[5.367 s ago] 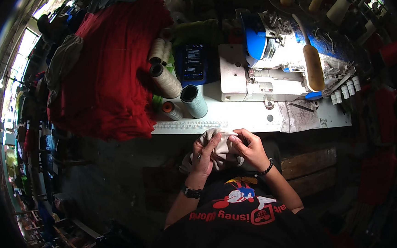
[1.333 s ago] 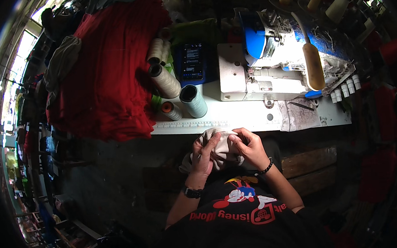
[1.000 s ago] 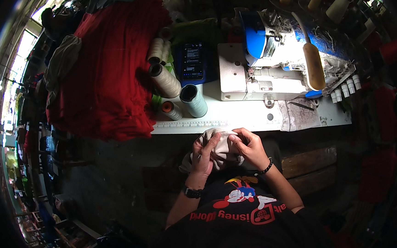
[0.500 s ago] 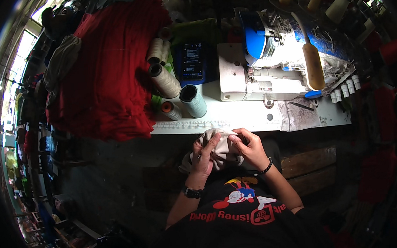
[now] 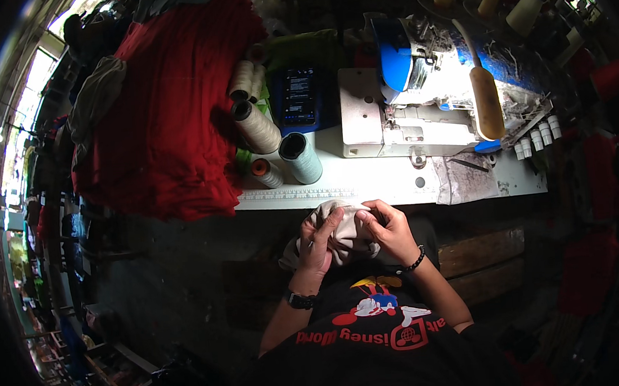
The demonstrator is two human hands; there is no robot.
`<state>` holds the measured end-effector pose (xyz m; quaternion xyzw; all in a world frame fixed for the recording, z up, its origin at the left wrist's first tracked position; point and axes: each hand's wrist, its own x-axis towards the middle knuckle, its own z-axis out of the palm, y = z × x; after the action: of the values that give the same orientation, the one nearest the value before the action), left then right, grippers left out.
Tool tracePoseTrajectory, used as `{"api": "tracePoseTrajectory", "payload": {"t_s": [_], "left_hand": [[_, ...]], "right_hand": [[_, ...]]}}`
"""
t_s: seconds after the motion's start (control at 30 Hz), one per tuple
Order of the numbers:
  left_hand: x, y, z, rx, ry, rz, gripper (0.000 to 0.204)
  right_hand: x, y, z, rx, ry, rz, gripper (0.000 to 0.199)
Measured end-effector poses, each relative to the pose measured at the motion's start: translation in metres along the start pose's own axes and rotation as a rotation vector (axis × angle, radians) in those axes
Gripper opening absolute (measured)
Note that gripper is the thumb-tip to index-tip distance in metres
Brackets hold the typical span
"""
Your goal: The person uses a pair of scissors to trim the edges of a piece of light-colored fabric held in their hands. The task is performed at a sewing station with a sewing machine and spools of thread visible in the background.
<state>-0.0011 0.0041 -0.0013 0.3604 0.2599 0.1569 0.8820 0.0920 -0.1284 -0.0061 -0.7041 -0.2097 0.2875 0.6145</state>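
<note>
A bunched piece of light beige fabric (image 5: 347,237) lies between my hands, just off the table's front edge and above my lap. My left hand (image 5: 318,244), with a dark watch on its wrist, grips the fabric from the left, thumb on top. From the right, my right hand (image 5: 389,229), a beaded bracelet at its wrist, pinches the fabric's upper edge between thumb and fingers. Folds hide some of the fingertips.
A sewing machine (image 5: 419,124) with a lamp stands on the white table (image 5: 388,182). Thread cones (image 5: 301,158), a phone (image 5: 300,97) and a large red fabric pile (image 5: 168,124) are to its left. A small cloth (image 5: 466,178) lies near the front edge. A wooden bench (image 5: 482,252) is below.
</note>
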Motion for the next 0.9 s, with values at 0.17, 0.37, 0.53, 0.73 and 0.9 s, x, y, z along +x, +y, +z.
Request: {"api": "tracePoseTrajectory", "payload": {"t_s": [0.17, 0.37, 0.53, 0.73, 0.9], "left_hand": [[-0.001, 0.0016, 0.0008, 0.001, -0.003, 0.002, 0.013], [-0.001, 0.0013, 0.0002, -0.009, 0.005, -0.001, 0.013], [-0.0005, 0.0001, -0.0013, -0.007, 0.002, -0.004, 0.014], [-0.0012, 0.0009, 0.0, -0.014, -0.005, -0.004, 0.014], [-0.0018, 0.001, 0.0002, -0.008, -0.003, -0.009, 0.014]], "right_hand": [[0.0003, -0.0001, 0.0003, -0.021, 0.01, -0.007, 0.022], [0.0006, 0.0028, 0.0009, -0.021, 0.014, -0.017, 0.022], [0.0004, 0.001, 0.0007, -0.018, 0.014, 0.002, 0.022], [-0.0004, -0.0007, 0.0005, -0.012, 0.012, -0.005, 0.022], [-0.0011, -0.0022, 0.0009, 0.009, 0.015, 0.002, 0.022]]}}
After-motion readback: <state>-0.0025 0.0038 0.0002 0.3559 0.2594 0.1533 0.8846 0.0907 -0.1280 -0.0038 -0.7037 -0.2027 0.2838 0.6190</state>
